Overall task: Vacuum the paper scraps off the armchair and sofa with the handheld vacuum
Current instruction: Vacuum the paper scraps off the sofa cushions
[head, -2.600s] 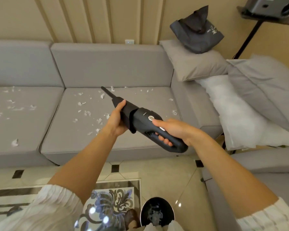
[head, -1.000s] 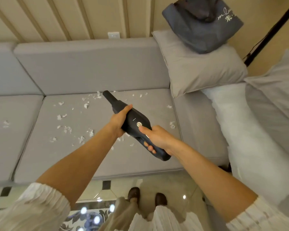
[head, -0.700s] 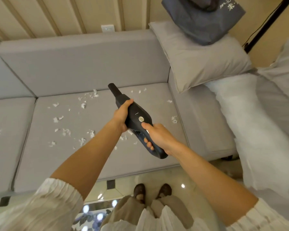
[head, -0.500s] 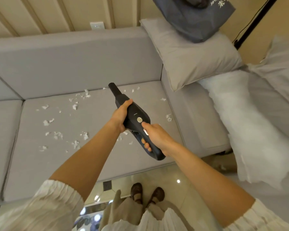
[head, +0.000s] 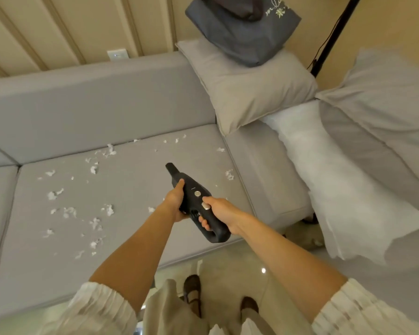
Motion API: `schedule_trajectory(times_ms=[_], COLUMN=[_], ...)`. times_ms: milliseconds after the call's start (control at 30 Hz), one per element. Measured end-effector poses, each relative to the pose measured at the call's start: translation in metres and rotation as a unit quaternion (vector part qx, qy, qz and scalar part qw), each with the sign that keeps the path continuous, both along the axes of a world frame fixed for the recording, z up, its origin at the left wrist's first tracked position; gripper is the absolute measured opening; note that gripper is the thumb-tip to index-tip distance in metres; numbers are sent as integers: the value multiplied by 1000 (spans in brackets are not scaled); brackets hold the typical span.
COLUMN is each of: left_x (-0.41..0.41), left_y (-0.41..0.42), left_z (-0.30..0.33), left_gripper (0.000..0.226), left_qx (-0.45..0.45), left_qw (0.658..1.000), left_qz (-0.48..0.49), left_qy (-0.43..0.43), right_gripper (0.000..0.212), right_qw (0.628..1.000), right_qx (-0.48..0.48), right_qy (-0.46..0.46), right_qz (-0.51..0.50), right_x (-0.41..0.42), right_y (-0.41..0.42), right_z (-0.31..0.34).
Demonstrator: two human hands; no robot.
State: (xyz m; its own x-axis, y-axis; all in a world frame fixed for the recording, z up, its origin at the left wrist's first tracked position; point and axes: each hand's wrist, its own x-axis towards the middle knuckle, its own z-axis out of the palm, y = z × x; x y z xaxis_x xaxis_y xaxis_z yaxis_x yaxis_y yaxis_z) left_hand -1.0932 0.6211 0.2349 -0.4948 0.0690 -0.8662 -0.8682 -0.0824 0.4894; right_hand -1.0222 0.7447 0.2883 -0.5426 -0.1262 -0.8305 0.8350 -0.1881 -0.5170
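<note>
A black handheld vacuum [head: 193, 197] hangs above the grey sofa seat [head: 136, 170], its narrow nozzle pointing up and away toward the backrest. My right hand [head: 219, 211] grips the handle, thumb lying on a round silver button. My left hand [head: 176, 201] holds the vacuum's body from the left side. White paper scraps [head: 70, 211] lie scattered over the left and middle of the seat cushion. One more paper scrap [head: 229, 174] lies near the seat's right edge, just right of the nozzle.
A beige pillow [head: 249, 88] leans on the sofa's right arm with a dark grey bag [head: 242, 27] on top. White and grey bedding [head: 353, 165] is piled at the right. A black stand pole [head: 334, 32] rises behind. My shoes [head: 191, 293] stand on glossy tile floor.
I have stepped closer to the sofa and the view has tilted down. The vacuum, held in both hands, has moved out over the seat cushion with its nozzle nearer the right-hand scraps.
</note>
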Motion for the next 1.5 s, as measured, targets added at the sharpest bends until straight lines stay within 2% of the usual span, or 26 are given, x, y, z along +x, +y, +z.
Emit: schedule_trajectory(times_ms=[167, 267, 433, 700, 1500], left_x=[65, 90, 123, 152, 157], left_y=[57, 76, 95, 113, 137], left_z=[-28, -47, -93, -144, -175], left_gripper=[30, 36, 47, 42, 47], left_qx=[35, 28, 17, 28, 30], left_qw=[998, 996, 994, 992, 991], left_qz=[3, -2, 14, 26, -2], left_qy=[-45, -90, -110, -119, -127], right_gripper=[26, 27, 29, 33, 40], right_qw=[998, 994, 990, 993, 994], right_qx=[-38, -64, -73, 0, 51], right_qy=[-34, -51, -81, -92, -90], right_qz=[-38, -78, -91, -68, -34], right_x=[35, 52, 77, 101, 105], right_y=[46, 60, 75, 87, 112], right_z=[-45, -72, -116, -173, -211])
